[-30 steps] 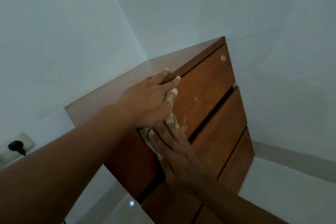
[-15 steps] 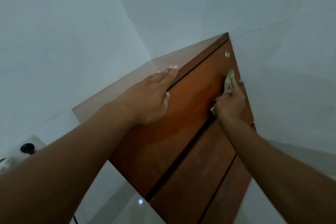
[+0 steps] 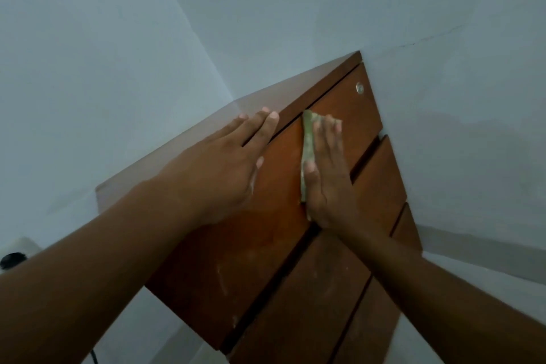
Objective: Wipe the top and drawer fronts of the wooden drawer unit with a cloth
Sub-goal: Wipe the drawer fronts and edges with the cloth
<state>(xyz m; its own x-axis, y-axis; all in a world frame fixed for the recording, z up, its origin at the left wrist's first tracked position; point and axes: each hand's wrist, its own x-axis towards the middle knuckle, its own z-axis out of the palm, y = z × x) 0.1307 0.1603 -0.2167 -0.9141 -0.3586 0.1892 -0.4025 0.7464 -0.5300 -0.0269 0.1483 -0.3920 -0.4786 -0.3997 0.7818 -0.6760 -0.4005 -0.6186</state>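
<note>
The wooden drawer unit (image 3: 266, 260) stands in a room corner, seen steeply from above. Its top drawer front (image 3: 354, 115) carries a small round metal lock (image 3: 359, 88), with two more drawer fronts below it. My right hand (image 3: 328, 174) lies flat on the top drawer front and presses a folded green cloth (image 3: 307, 151) against the wood; most of the cloth is hidden under the palm. My left hand (image 3: 224, 168) rests open over the unit's front top edge, fingers on the top surface (image 3: 183, 154). Pale dusty smears show on the lower parts of the drawer fronts.
Pale walls (image 3: 118, 39) close in behind and on both sides of the unit. A wall socket with a black plug (image 3: 11, 259) sits low at the left. A grey skirting strip (image 3: 487, 257) runs along the floor at the right.
My right hand has swept the cloth from the right end of the top drawer front back left to its middle. My left hand has stayed on the top edge.
</note>
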